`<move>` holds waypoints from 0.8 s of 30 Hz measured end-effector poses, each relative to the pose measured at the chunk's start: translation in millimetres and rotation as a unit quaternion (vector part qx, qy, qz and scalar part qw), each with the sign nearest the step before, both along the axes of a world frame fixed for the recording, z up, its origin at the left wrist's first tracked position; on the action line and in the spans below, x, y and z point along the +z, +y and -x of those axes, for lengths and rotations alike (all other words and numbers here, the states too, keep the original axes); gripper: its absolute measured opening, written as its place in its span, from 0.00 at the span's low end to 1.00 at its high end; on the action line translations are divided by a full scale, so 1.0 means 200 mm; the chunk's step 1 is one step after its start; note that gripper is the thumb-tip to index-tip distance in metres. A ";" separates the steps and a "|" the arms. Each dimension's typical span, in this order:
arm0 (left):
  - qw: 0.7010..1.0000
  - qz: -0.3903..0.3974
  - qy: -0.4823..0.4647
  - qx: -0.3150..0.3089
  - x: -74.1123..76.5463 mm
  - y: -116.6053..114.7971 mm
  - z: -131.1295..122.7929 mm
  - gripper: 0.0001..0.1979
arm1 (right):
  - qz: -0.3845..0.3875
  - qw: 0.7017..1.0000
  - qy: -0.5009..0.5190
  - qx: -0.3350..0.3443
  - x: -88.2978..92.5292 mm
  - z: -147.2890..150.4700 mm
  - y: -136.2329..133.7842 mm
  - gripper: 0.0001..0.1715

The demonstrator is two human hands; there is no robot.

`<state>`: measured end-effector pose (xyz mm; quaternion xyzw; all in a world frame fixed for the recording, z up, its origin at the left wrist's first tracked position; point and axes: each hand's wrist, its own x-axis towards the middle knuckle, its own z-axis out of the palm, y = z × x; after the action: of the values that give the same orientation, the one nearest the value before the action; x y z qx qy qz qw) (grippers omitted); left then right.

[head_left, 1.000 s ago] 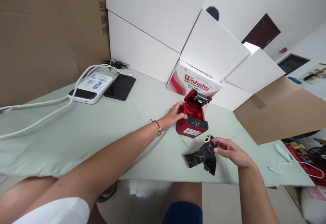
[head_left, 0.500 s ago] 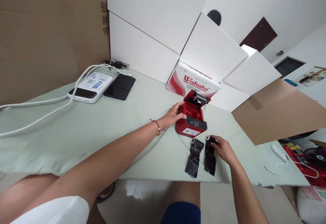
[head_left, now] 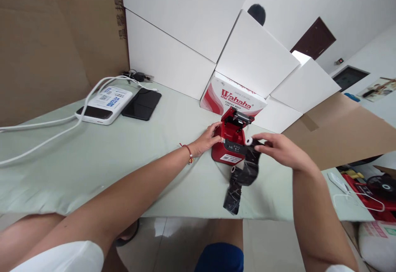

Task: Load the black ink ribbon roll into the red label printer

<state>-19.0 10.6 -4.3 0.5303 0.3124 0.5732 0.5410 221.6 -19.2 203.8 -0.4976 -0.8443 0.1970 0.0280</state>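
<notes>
A small red label printer (head_left: pixel 218 151) stands on the table with its lid (head_left: pixel 236 117) tipped up, so its red inside shows. My left hand (head_left: pixel 208 139) grips the printer's left side, thumb at the front edge and fingers along the wall. Just right of the printer, my right hand (head_left: pixel 275 148) pinches a black roll (head_left: pixel 253 169) with a white core, raised off the table. Its loose strip hangs down in a curve. A second black roll (head_left: pixel 234 189) lies below the printer, its strip unrolled toward the table's front edge and partly behind the hanging one.
A Wahaba-lettered white and red box (head_left: pixel 235 96) stands behind the printer, against white panels (head_left: pixel 173 53). On the left are a white power bank (head_left: pixel 108 105) with a cable (head_left: pixel 64 138), a black phone (head_left: pixel 142 104) and keys (head_left: pixel 136 75). Cardboard (head_left: pixel 328 127) rises at right.
My right hand has lifted the right-hand black roll off the table, up and toward the printer's right side. My left hand stays on the printer.
</notes>
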 end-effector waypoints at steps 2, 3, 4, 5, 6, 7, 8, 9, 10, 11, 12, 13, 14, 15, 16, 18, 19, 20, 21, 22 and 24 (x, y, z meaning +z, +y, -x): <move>1.000 -0.004 0.001 0.000 -0.01 0.00 0.00 0.39 | -0.016 0.999 -0.029 0.001 -0.08 0.15 0.11 0.19; 1.000 -0.008 0.000 0.000 -0.01 0.01 0.00 0.39 | -0.018 0.999 -0.044 0.003 -0.12 0.21 0.16 0.20; 1.000 -0.011 -0.001 0.002 -0.01 0.01 -0.01 0.39 | -0.017 0.998 -0.062 0.006 -0.16 0.26 0.21 0.20; 1.000 -0.012 -0.001 0.004 -0.02 0.02 -0.01 0.39 | -0.013 0.997 -0.079 0.010 -0.20 0.30 0.25 0.20; 1.000 -0.012 0.000 0.007 -0.02 0.02 -0.01 0.39 | -0.007 0.995 -0.096 0.014 -0.23 0.32 0.29 0.20; 1.000 -0.011 0.000 0.009 -0.03 0.03 -0.01 0.39 | 0.000 0.994 -0.111 0.018 -0.26 0.33 0.33 0.19; 1.000 -0.009 0.001 0.011 -0.03 0.03 -0.01 0.39 | 0.006 0.992 -0.123 0.021 -0.27 0.34 0.36 0.19; 1.000 -0.007 0.002 0.013 -0.04 0.03 -0.01 0.39 | 0.011 0.991 -0.131 0.024 -0.29 0.35 0.38 0.19; 1.000 -0.007 0.002 0.014 -0.04 0.03 -0.01 0.39 | 0.015 0.990 -0.137 0.028 -0.30 0.36 0.40 0.18; 1.000 -0.006 0.002 0.015 -0.04 0.04 -0.02 0.39 | 0.021 0.989 -0.146 0.034 -0.30 0.36 0.42 0.18; 1.000 -0.006 0.003 0.016 -0.04 0.04 -0.02 0.39 | 0.028 0.987 -0.155 0.039 -0.31 0.37 0.43 0.17; 1.000 -0.006 0.003 0.016 -0.04 0.04 -0.02 0.39 | 0.038 0.985 -0.164 0.044 -0.31 0.37 0.45 0.17; 1.000 -0.006 0.005 0.017 -0.05 0.04 -0.02 0.39 | 0.048 0.982 -0.173 0.049 -0.32 0.38 0.46 0.17; 1.000 -0.005 0.006 0.018 -0.05 0.04 -0.02 0.39 | 0.058 0.980 -0.182 0.053 -0.32 0.38 0.47 0.18; 1.000 -0.005 0.007 0.019 -0.05 0.04 -0.02 0.39 | 0.065 0.978 -0.189 0.058 -0.33 0.39 0.47 0.18; 1.000 -0.004 0.010 0.019 -0.05 0.04 -0.02 0.40 | 0.069 0.975 -0.198 0.069 -0.34 0.40 0.49 0.18; 1.000 -0.004 0.011 0.020 -0.05 0.04 -0.02 0.40 | 0.066 0.975 -0.201 0.073 -0.34 0.40 0.50 0.18; 1.000 -0.004 0.012 0.020 -0.05 0.04 -0.02 0.40 | 0.062 0.974 -0.203 0.077 -0.35 0.40 0.50 0.17; 1.000 -0.005 0.012 0.020 -0.05 0.04 -0.02 0.40 | 0.056 0.974 -0.205 0.079 -0.36 0.40 0.51 0.16; 1.000 -0.005 0.013 0.020 -0.04 0.04 -0.02 0.40 | 0.049 0.974 -0.206 0.079 -0.37 0.40 0.51 0.16; 1.000 -0.006 0.015 0.020 -0.04 0.04 -0.02 0.40 | 0.030 0.975 -0.206 0.078 -0.40 0.41 0.51 0.14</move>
<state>-15.3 18.6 -12.9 0.5355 0.3274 0.5780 0.5216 140.3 82.9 123.6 -0.4609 -0.8618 0.1168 -0.1767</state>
